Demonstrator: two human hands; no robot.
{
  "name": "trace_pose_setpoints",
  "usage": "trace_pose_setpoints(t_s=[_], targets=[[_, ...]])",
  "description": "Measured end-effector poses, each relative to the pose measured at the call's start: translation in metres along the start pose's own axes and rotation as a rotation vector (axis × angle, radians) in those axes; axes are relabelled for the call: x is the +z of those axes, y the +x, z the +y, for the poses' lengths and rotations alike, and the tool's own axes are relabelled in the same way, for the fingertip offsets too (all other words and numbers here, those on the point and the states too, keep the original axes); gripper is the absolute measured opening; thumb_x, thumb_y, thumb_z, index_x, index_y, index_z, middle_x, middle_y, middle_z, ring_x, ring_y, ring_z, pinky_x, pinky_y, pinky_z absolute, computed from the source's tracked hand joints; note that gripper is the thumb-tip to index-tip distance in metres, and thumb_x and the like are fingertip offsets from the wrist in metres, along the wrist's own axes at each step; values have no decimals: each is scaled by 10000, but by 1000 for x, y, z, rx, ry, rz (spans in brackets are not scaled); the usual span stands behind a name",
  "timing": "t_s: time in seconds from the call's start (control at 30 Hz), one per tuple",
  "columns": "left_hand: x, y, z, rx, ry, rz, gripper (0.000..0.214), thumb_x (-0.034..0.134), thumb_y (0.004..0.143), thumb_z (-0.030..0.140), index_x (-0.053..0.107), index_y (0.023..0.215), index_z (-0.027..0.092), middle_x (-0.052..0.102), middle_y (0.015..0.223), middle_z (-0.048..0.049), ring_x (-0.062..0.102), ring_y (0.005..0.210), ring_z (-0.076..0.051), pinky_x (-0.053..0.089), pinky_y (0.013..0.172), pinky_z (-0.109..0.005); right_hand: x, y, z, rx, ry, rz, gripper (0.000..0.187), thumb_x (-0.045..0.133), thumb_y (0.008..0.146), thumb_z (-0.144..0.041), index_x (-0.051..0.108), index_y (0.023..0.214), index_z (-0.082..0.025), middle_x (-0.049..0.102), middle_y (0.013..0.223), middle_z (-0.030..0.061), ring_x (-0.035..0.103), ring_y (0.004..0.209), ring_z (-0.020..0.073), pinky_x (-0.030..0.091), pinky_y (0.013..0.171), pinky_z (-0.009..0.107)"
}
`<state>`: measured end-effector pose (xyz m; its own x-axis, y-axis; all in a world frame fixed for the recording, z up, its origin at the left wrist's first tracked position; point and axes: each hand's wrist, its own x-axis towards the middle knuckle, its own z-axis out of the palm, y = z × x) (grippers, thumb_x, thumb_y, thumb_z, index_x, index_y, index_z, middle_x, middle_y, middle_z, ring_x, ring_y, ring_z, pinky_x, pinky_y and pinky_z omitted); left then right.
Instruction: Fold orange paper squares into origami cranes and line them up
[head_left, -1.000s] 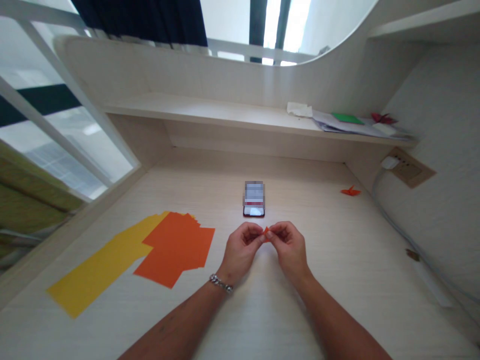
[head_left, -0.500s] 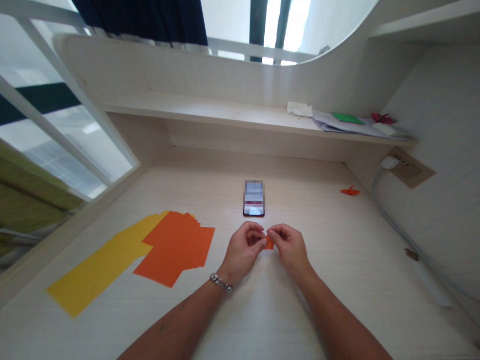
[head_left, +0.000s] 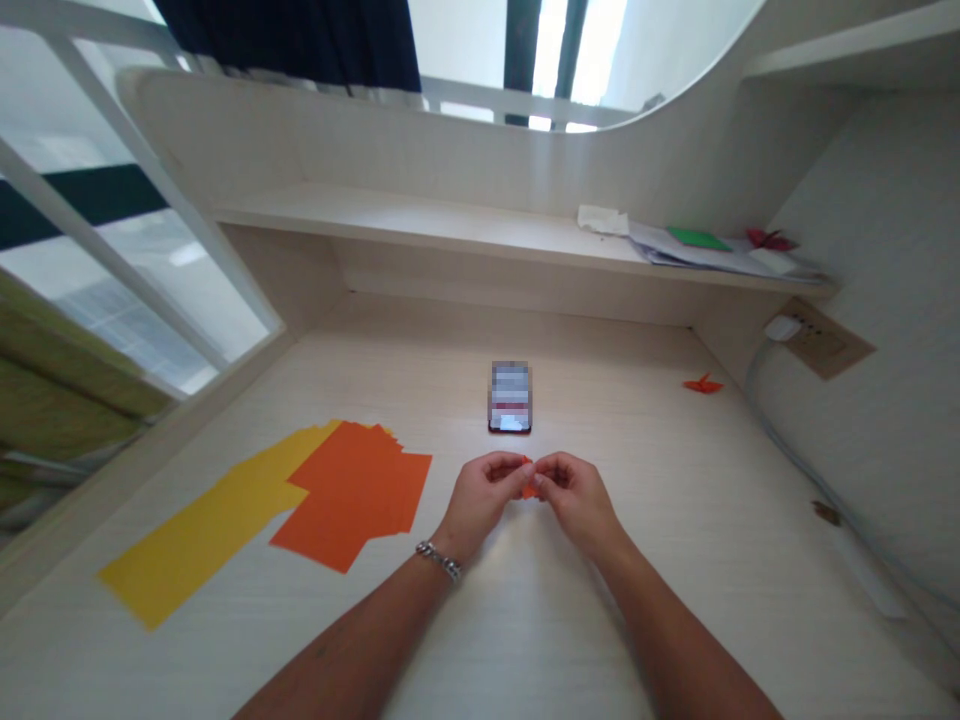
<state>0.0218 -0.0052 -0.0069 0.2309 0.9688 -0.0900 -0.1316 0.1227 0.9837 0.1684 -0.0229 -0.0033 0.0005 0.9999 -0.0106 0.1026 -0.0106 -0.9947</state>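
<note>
- Left hand (head_left: 480,497) and right hand (head_left: 576,500), both bare, curl closed, pinching a small folded orange paper piece (head_left: 530,490) between them; a close, firm pinch keeps creases crisp.
- Smooth orange paper sheets (head_left: 356,495) overlap a long yellow paper strip (head_left: 217,525), left on a pale wood-grain desk (head_left: 600,620).
</note>
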Motion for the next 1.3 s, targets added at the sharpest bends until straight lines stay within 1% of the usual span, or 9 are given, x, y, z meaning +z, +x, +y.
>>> trace_pose_setpoints(t_s=[0.07,0.2,0.4,0.5,0.6,0.8,1.03,1.17,1.3], targets=[[-1,0,1,29,75,10,236,700,715,339,686,782,113,693,737,-77,619,663,-162,486,619,-270,2,-2,-2,-5,-15,-5,162,679,731,-313,654,767,-158,694,697,44,631,638,167,485,603,286],[-5,1,5,94,138,78,209,699,711,332,686,723,124,671,671,-52,592,615,-149,468,587,-258,6,-2,-1,15,101,-46,211,703,703,-307,622,839,-167,705,748,47,657,695,182,508,649,306],[-5,1,8,90,95,105,204,707,701,331,688,723,129,650,638,-33,570,596,-140,461,586,-253,8,-3,0,-14,116,-24,208,706,698,-271,582,840,-182,692,719,34,654,674,179,501,631,304],[-2,0,6,40,-22,42,260,703,713,357,701,832,126,685,765,-68,598,687,-153,479,648,-264,6,-4,-2,-56,80,43,206,702,707,-274,576,845,-188,670,690,15,639,650,169,490,608,285],[-2,0,4,21,-76,-27,251,700,725,353,698,837,127,684,800,-73,600,712,-150,475,671,-261,6,-4,-3,-68,71,82,232,705,708,-281,573,875,-190,660,686,8,631,643,164,487,604,279],[-8,2,5,58,-67,-17,218,696,732,340,679,702,125,640,673,-34,562,635,-127,442,622,-243,7,-3,-4,-31,176,14,264,707,710,-339,608,896,-180,677,734,27,639,678,170,507,645,305],[-5,-2,9,-133,-252,-97,276,715,717,397,697,806,136,667,785,-66,603,707,-143,464,644,-257,2,-3,-10,17,266,-15,267,732,670,-399,643,796,-181,674,693,16,618,620,153,518,603,302],[-5,-4,10,-174,-328,-138,280,724,712,397,695,818,139,659,774,-61,595,678,-129,465,636,-250,2,-3,-9,30,282,-36,261,732,670,-394,644,797,-183,679,704,19,616,620,153,518,597,299],[-5,-4,10,-177,-329,-148,274,712,730,388,696,821,131,652,795,-73,589,693,-130,463,631,-241,2,-3,-6,-41,191,7,200,699,715,-345,647,816,-180,672,702,22,619,643,159,506,606,291]])
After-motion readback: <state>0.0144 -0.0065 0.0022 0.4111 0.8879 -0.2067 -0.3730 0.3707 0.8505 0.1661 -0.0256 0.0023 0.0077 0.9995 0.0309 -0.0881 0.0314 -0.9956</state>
